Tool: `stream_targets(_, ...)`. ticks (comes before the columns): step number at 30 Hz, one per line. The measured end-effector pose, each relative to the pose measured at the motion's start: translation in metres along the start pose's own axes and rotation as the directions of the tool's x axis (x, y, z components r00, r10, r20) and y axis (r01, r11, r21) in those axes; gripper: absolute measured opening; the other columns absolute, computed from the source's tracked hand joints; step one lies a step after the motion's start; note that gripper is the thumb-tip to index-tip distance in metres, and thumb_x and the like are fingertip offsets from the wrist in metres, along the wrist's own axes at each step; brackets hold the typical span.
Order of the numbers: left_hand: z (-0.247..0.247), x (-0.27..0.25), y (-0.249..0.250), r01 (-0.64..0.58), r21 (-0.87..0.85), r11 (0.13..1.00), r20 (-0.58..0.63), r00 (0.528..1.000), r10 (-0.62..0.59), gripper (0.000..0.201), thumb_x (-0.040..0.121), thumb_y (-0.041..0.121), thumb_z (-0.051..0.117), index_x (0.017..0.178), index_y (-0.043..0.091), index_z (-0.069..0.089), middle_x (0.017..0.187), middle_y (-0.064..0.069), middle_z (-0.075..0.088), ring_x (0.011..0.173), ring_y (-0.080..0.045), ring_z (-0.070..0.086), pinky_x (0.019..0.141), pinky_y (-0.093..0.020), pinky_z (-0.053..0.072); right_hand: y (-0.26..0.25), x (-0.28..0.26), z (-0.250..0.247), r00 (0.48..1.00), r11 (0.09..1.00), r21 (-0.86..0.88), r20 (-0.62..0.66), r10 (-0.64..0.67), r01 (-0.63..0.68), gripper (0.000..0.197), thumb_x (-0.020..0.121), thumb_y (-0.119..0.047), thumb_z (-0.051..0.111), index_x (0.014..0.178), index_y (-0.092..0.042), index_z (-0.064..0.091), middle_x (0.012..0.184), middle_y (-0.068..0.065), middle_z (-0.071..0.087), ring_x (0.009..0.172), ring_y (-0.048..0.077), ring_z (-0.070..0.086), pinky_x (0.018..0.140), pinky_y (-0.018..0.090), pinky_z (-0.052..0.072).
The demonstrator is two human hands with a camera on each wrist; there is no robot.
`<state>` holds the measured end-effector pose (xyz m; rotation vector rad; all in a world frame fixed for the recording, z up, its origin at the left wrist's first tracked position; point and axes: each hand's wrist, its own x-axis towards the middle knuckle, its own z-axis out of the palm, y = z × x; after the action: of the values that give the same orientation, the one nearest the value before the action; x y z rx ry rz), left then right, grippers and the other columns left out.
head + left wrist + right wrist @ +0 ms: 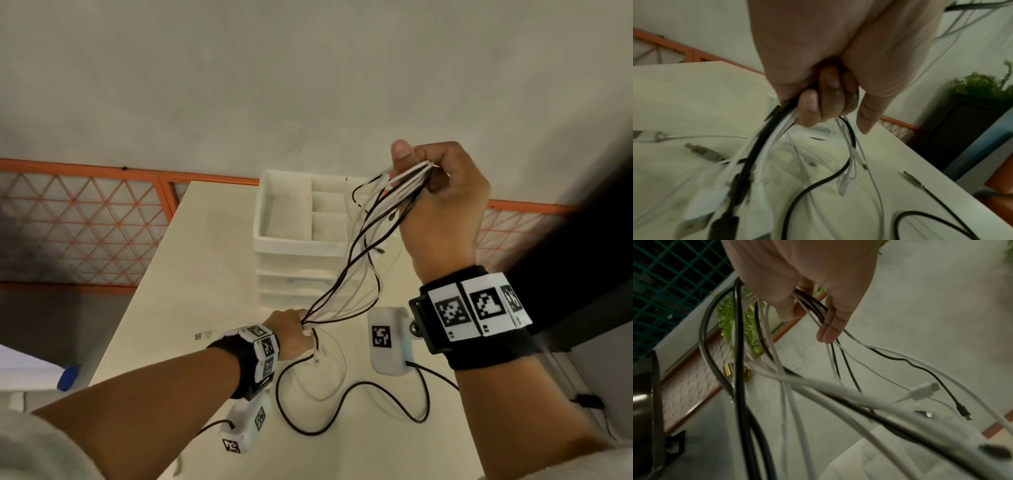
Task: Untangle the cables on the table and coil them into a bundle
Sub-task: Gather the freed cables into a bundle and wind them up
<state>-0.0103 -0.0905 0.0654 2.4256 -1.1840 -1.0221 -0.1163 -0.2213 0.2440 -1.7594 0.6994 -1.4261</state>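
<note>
Organizer (270, 219) compartments bare, on table (212, 274) (pale top); both fists, left hand (291, 334) and right hand (442, 205), clench cables (346, 274) stretched between.

**Dim, soft light; blur in the wrist views**

The head view is dim and evenly lit, its straight lines bowed toward the edges. On the pale cream desk (212, 260) shadows are faint. In both wrist views the black and white cables (764, 149) nearest the lens smear with motion blur, and the backgrounds look soft and grainy.
</note>
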Motion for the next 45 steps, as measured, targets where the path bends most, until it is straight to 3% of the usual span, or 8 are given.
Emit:
stream_targets(8, -0.021, -0.002, -0.031, 0.169, 0.352, 0.921, 0.015, 0.982, -0.186, 0.058, 0.095, 0.055, 0.043, 0.121, 0.006, 0.061, 0.126, -0.014, 0.063, 0.115, -0.031, 0.06, 0.087, -0.03, 0.046, 0.046, 0.002, -0.024, 0.992, 0.972, -0.227, -0.125, 0.031, -0.059, 0.021, 0.091, -0.044, 0.07, 0.084, -0.027, 0.06, 0.102, 0.005, 0.064, 0.08, 0.005, 0.061, 0.072, 0.009, 0.045)
stream_targets(14, -0.059, -0.012, -0.056, 0.257, 0.313, 0.914, -0.072, 0.966, -0.247, 0.064, 0.09, 0.067, 0.043, 0.105, 0.008, 0.065, 0.111, -0.014, 0.066, 0.101, -0.029, 0.063, 0.076, -0.028, 0.044, 0.078, 0.016, -0.034, 0.919, 0.908, -0.16, -0.146, 0.367, -0.388, 0.045, 0.092, -0.069, 0.047, 0.077, -0.028, 0.057, 0.07, 0.0, 0.067, 0.072, 0.027, 0.071, 0.077, 0.054, 0.061)
stream_targets(19, -0.083, -0.018, -0.062, 0.265, 0.164, 0.95, -0.22, 0.949, -0.226, 0.048, 0.089, 0.062, 0.05, 0.067, 0.02, 0.054, 0.074, -0.002, 0.059, 0.077, -0.023, 0.059, 0.062, -0.028, 0.041, 0.082, 0.025, -0.031, 0.958, 0.937, -0.203, -0.098, 0.271, -0.286, 0.062, 0.08, -0.087, 0.04, 0.088, -0.031, 0.065, 0.088, 0.0, 0.071, 0.091, 0.029, 0.07, 0.087, 0.053, 0.056)
stream_targets(28, -0.104, -0.034, -0.054, 0.166, 0.09, 0.982, -0.288, 0.948, -0.134, 0.035, 0.09, 0.052, 0.057, 0.081, 0.018, 0.061, 0.088, -0.004, 0.063, 0.091, -0.026, 0.061, 0.072, -0.029, 0.043, 0.107, 0.025, -0.038, 0.904, 0.84, -0.335, -0.181, 0.387, -0.426, 0.074, 0.08, -0.091, 0.016, 0.09, -0.031, 0.059, 0.095, 0.01, 0.071, 0.094, 0.038, 0.067, 0.085, 0.056, 0.056)
stream_targets(33, -0.117, -0.04, -0.039, 0.086, -0.199, 0.976, -0.34, 0.928, -0.151, 0.031, 0.092, 0.039, 0.059, 0.092, 0.011, 0.071, 0.06, 0.001, 0.058, 0.053, -0.017, 0.05, 0.049, -0.026, 0.036, 0.124, 0.01, -0.052, 0.795, 0.643, -0.505, -0.161, 0.585, -0.576, 0.042, 0.104, -0.037, 0.037, 0.115, -0.009, 0.066, 0.123, 0.024, 0.065, 0.115, 0.045, 0.058, 0.095, 0.045, 0.044)
stream_targets(38, -0.146, -0.051, -0.01, -0.114, -0.54, 0.834, -0.339, 0.937, -0.091, 0.014, 0.082, 0.023, 0.073, 0.085, 0.009, 0.075, 0.053, 0.001, 0.026, 0.046, -0.016, 0.02, 0.044, -0.025, 0.019, 0.132, -0.002, -0.061, 0.714, 0.54, -0.529, -0.198, 0.672, -0.655, 0.045, 0.102, -0.04, 0.042, 0.115, -0.006, 0.067, 0.117, 0.022, 0.066, 0.111, 0.043, 0.06, 0.082, 0.038, 0.042)
stream_targets(41, -0.153, -0.058, 0.002, -0.188, -0.522, 0.832, -0.342, 0.94, -0.002, 0.021, 0.076, 0.03, 0.081, 0.087, 0.013, 0.077, 0.051, 0.006, 0.03, 0.045, -0.011, 0.025, 0.044, -0.022, 0.026, 0.13, 0.001, -0.061, 0.698, 0.586, -0.383, -0.328, 0.636, -0.714, 0.023, 0.09, -0.027, 0.047, 0.099, -0.019, 0.066, 0.105, 0.017, 0.073, 0.095, 0.04, 0.069, 0.084, 0.047, 0.058)
stream_targets(45, -0.148, -0.058, 0.005, -0.231, -0.536, 0.812, -0.361, 0.932, 0.027, 0.014, 0.077, 0.029, 0.08, 0.084, 0.018, 0.078, 0.047, 0.011, 0.032, 0.042, -0.007, 0.028, 0.046, -0.021, 0.028, 0.111, 0.01, -0.062, 0.735, 0.839, 0.056, -0.455, 0.504, -0.541, 0.02, 0.097, -0.011, 0.051, 0.09, -0.02, 0.067, 0.074, -0.011, 0.069, 0.058, 0.01, 0.062, 0.053, 0.027, 0.059)
